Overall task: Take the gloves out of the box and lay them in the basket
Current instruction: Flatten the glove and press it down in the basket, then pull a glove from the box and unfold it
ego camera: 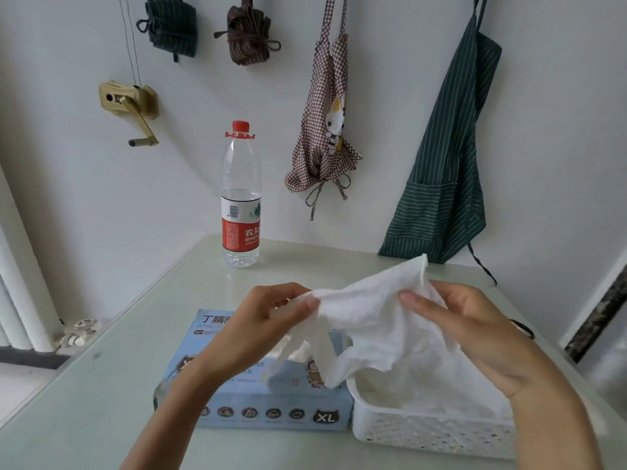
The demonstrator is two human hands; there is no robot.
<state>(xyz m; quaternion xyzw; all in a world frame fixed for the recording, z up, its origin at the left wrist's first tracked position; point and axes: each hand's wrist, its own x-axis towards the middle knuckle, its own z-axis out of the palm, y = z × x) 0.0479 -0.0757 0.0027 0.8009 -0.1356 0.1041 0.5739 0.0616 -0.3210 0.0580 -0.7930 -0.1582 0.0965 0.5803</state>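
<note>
Here, "XL" is read in a black cat-shaped badge on the front face of the pale blue box (271, 407), beside a row of small round icons; large Chinese characters and the start of "NITRIL…" are printed on its top, the rest being hidden by the left hand (271, 317). The bottle's (241, 198) red label carries Chinese characters and "NONGFU"; the cap is red, and the bottle is seen about half filled with clear water.

The white perforated basket (431, 432) is set just beside the box on its right, touching or nearly so; white material is visible inside, though whether it is gloves cannot be told.

One white glove (369, 320) is held up above the box and basket, thin, crumpled and translucent, its fingers hanging down toward the box top. The cuff edge is pinched by the left hand between thumb and fingertips; the other side is gripped by the right hand (475, 334), thumb on top.

Box, basket and bottle are carried on a pale green counter (118, 385). Aprons are hung on the wall behind: a checked one (327, 130) with a cartoon cat, and a green striped one (451, 164).
</note>
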